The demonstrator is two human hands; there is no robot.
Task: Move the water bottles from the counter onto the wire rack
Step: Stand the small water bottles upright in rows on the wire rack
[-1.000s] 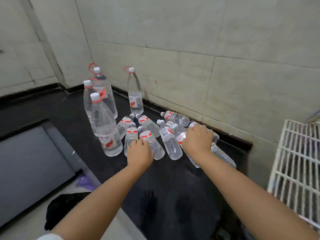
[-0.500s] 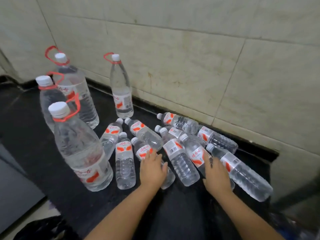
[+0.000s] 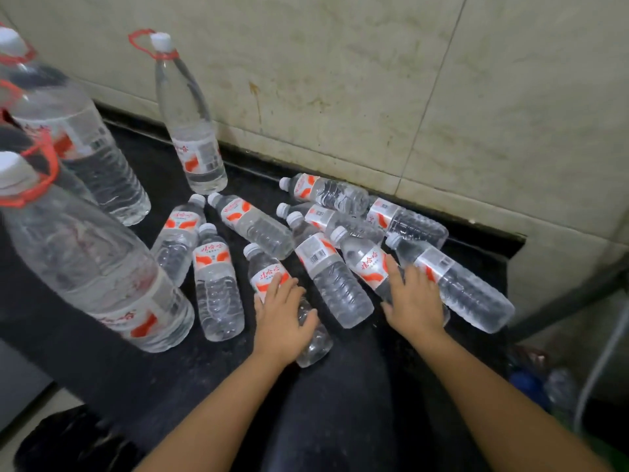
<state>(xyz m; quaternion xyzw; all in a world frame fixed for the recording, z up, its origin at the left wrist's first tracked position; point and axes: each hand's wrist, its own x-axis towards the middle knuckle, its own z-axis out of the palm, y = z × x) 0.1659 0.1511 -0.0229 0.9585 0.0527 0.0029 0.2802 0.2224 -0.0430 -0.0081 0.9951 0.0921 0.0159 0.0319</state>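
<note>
Several small clear water bottles with red-and-white labels lie on their sides on the black counter (image 3: 340, 386). My left hand (image 3: 284, 315) lies on top of one small bottle (image 3: 269, 272), fingers curled over its body. My right hand (image 3: 413, 298) covers the lower part of another small bottle (image 3: 366, 260), beside a long bottle (image 3: 459, 284) at the counter's right end. Both bottles still rest on the counter. The wire rack is out of view.
Large bottles with red carry rings stand at the left (image 3: 92, 267), (image 3: 78, 141), and a tall one (image 3: 190, 124) stands by the tiled wall (image 3: 374, 80). The counter ends at the right (image 3: 507, 267); a dark gap with a bottle (image 3: 558, 393) lies below.
The view has dropped and closed in on the bottles, and the rack has left the frame. Both hands pulled back and settled lower on two small bottles.
</note>
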